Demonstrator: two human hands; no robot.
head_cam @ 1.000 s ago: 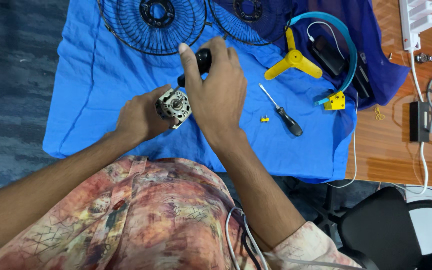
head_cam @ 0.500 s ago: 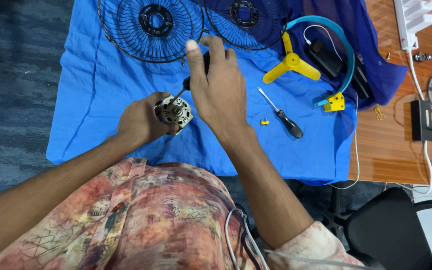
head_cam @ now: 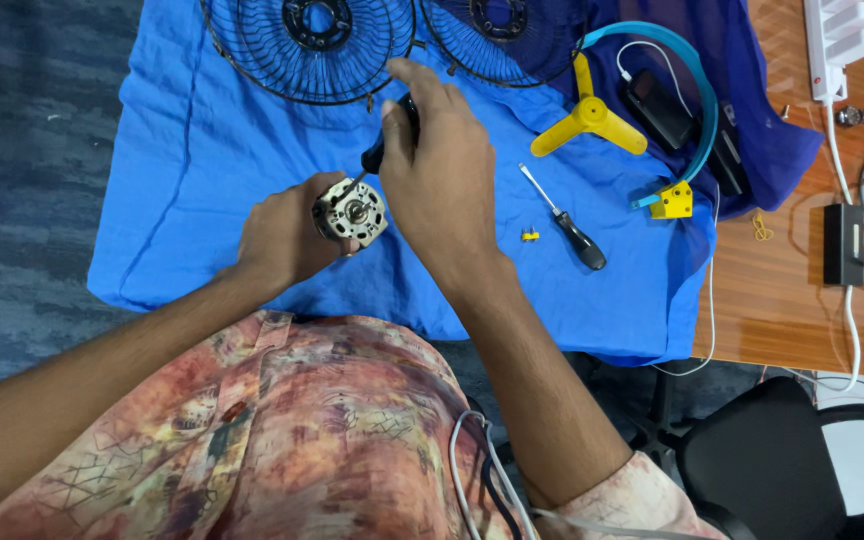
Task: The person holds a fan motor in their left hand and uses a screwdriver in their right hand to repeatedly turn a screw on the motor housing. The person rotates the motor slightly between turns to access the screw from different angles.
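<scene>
The left hand is wrapped around a small fan motor, fingers closed on its body so the round metal face with the shaft looks up, just above the blue cloth that covers the table. The right hand is clenched on the black handle of a screwdriver, whose thin shank slants down to the left and meets the motor's face near its upper edge. Above the hands lie two black wire fan guards, side by side on the cloth. To the right rests a yellow three-blade fan propeller, with a curved blue ring around a dark block beside it. A second screwdriver with a black handle lies apart on the cloth, a tiny yellow piece just to its left. A white power strip sits on the bare wooden table at far right.
</scene>
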